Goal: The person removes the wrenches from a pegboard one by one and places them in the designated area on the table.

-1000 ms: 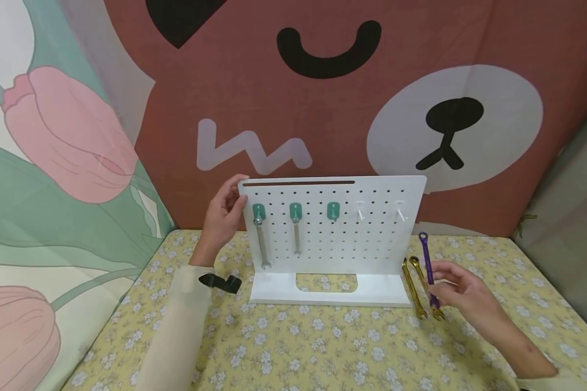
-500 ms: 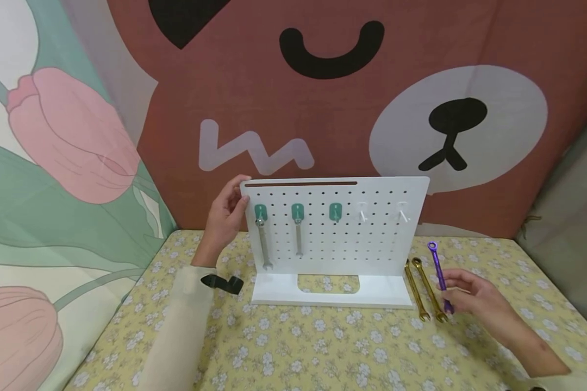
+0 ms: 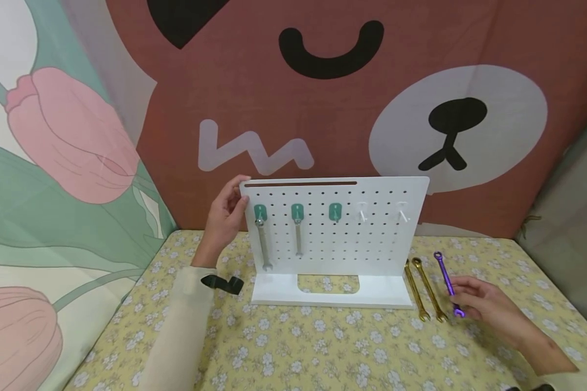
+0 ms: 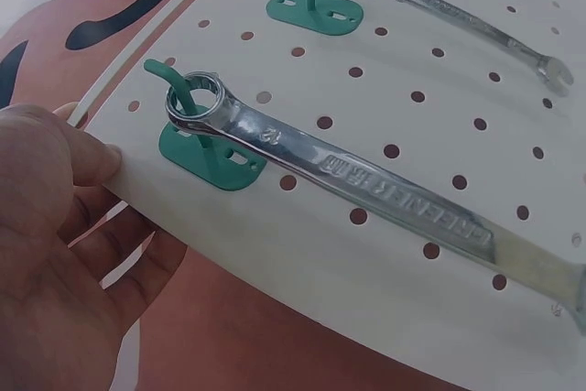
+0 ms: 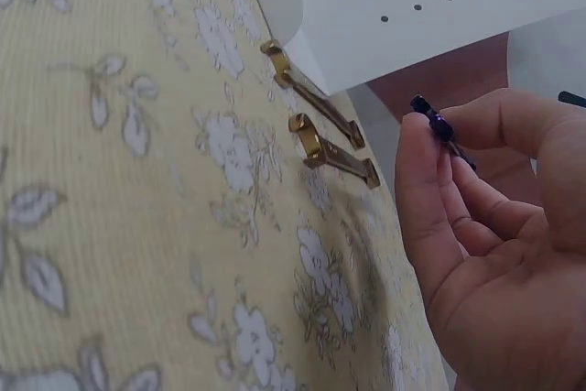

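My left hand (image 3: 222,214) grips the upper left edge of a white pegboard (image 3: 342,250), thumb (image 4: 96,157) on its front face. My right hand (image 3: 491,307) pinches a purple combination wrench (image 3: 445,277) between thumb and fingers, right of the board. In the right wrist view the wrench (image 5: 443,127) appears raised off the cloth. Two gold wrenches, one (image 3: 417,293) nearer the board and another (image 3: 430,290) beside it, lie on the table. Two silver wrenches, a longer one (image 4: 357,176) and a second (image 3: 298,238), hang by their ring ends from green hooks.
A third green hook (image 3: 335,212) and two clear hooks, one (image 3: 361,212) beside the other (image 3: 402,212), bear nothing. The board's white base (image 3: 274,290) stands on a yellow floral tablecloth (image 3: 323,347). A printed bear backdrop (image 3: 254,98) rises behind.
My right hand has moved right and slightly down with the purple wrench, away from the gold wrenches, which now show fully. The left hand keeps its grip on the board.
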`<state>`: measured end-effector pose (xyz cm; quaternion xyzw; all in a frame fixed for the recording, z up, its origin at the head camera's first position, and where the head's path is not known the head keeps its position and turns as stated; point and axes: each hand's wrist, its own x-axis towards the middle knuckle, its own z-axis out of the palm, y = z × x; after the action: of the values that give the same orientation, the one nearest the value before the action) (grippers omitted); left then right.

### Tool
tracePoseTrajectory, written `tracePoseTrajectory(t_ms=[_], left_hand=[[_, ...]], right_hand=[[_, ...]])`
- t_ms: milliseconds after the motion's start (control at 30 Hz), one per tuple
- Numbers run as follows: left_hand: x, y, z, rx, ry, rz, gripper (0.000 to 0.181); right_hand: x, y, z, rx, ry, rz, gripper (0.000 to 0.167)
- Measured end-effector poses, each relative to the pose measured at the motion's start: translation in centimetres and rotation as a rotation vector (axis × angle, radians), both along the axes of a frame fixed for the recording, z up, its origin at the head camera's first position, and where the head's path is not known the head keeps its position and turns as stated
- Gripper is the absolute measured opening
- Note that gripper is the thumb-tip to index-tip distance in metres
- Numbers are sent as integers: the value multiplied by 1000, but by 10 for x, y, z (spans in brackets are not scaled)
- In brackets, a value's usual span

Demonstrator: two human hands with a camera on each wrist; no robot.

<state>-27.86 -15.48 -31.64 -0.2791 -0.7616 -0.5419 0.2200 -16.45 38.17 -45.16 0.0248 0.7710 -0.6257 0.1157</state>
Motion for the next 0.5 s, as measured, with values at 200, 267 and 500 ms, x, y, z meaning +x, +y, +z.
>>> tracePoseTrajectory(t_ms=[200,267,500], left_hand=[[-1,-1,-2,-9,0,10,39],[-1,-1,-1,-6,1,7,39],[-2,-1,-1,-9,8,14,39]], right_hand=[[-1,4,-4,59,-7,34,56],[-2,4,-5,73,-5,42,57],[-6,2,-6,117,-20,49,59]])
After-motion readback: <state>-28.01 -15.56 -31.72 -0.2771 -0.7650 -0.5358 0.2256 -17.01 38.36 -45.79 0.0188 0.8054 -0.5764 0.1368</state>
